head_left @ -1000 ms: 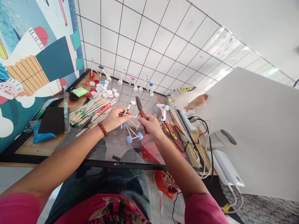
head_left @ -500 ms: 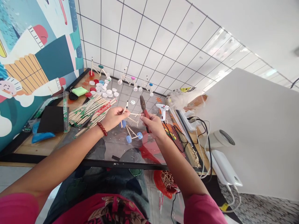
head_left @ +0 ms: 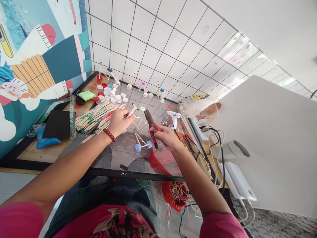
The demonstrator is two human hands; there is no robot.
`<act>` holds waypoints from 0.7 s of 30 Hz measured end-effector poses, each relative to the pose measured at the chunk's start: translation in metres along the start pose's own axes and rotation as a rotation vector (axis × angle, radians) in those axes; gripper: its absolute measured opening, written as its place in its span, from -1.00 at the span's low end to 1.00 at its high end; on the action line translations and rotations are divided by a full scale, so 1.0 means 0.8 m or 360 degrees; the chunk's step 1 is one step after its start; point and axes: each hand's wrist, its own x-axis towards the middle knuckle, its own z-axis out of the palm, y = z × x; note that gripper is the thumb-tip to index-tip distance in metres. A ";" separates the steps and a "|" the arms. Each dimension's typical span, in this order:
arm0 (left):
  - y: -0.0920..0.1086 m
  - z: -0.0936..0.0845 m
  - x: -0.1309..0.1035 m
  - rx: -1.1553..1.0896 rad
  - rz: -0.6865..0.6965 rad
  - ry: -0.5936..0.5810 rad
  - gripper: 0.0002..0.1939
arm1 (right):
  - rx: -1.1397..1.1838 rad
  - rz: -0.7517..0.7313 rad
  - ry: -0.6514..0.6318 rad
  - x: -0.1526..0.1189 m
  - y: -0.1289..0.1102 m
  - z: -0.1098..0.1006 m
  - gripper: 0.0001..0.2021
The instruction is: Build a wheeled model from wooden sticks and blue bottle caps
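Note:
My left hand (head_left: 120, 123) is closed on a small frame of wooden sticks (head_left: 131, 112), with one dark-tipped stick slanting up past the fingers. In my right hand (head_left: 166, 137) is a pair of pliers (head_left: 149, 119) with red handles, held jaws up. Its fingers wrap the handles, and a gap separates the pliers from the stick frame. Below, between the hands, a V-shaped stick piece with blue caps (head_left: 138, 147) rests on the table. A white cap (head_left: 143, 108) lies just beyond the frame.
Loose wooden sticks (head_left: 92, 115) and several bottle caps (head_left: 118, 97) spread at left. Finished-looking stick models (head_left: 135, 82) stand along the tiled wall. A white glue gun (head_left: 174, 119) with its cord is at right. Below the table edge hangs a red bag of stick pieces (head_left: 175, 195).
My right hand has drawn away from the stick frame, down and to the right, with the pliers. The frame in my left hand has tilted, and that hand has shifted slightly.

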 end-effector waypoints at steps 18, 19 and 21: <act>-0.003 -0.005 0.003 0.0121 0.0034 0.0004 -0.69 | -0.0834 -0.0466 0.0116 0.008 -0.015 0.011 -0.74; -0.004 -0.005 0.003 0.0104 0.0024 0.0004 -0.68 | -0.0672 -0.0350 0.0096 0.010 -0.014 0.011 -0.72; -0.008 -0.005 0.006 -0.0012 -0.0028 0.0016 -0.66 | -0.0263 -0.0077 0.0030 0.011 -0.014 0.009 -0.69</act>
